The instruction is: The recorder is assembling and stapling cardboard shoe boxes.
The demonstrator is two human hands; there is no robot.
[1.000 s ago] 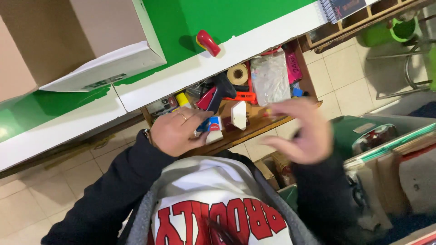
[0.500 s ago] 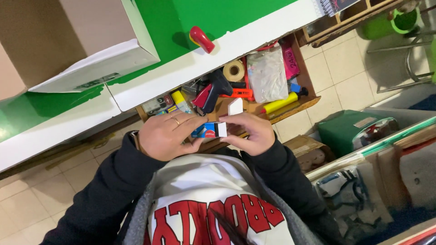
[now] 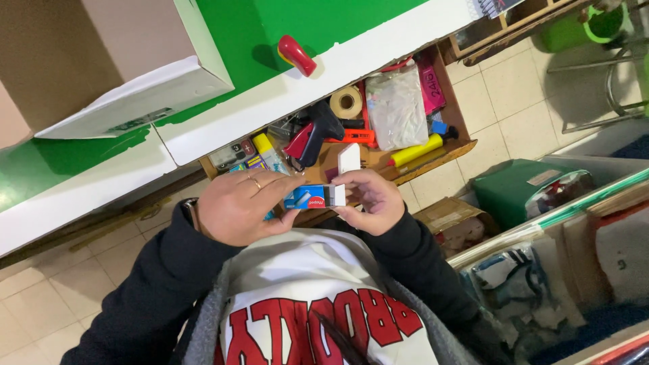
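Observation:
Both my hands hold a small blue box [image 3: 309, 197] with a white open end flap, above an open wooden drawer [image 3: 462, 132]. My left hand [image 3: 236, 206], with a ring on one finger, grips the blue end of the box. My right hand [image 3: 370, 201] pinches the white end, and the flap [image 3: 349, 159] stands up from it. The box is level in front of my chest.
The drawer holds a tape roll [image 3: 346, 102], a black and red tagging gun [image 3: 312, 133], a clear bag [image 3: 397, 108], a yellow marker [image 3: 414, 150] and a calculator [image 3: 232, 153]. A red object [image 3: 296, 55] and a cardboard box [image 3: 115, 67] sit on the green and white counter. A green container [image 3: 517, 186] stands on the tiled floor.
One second ago my right hand was raised and apart from the box; it has come in and taken the white end. The view has shifted slightly.

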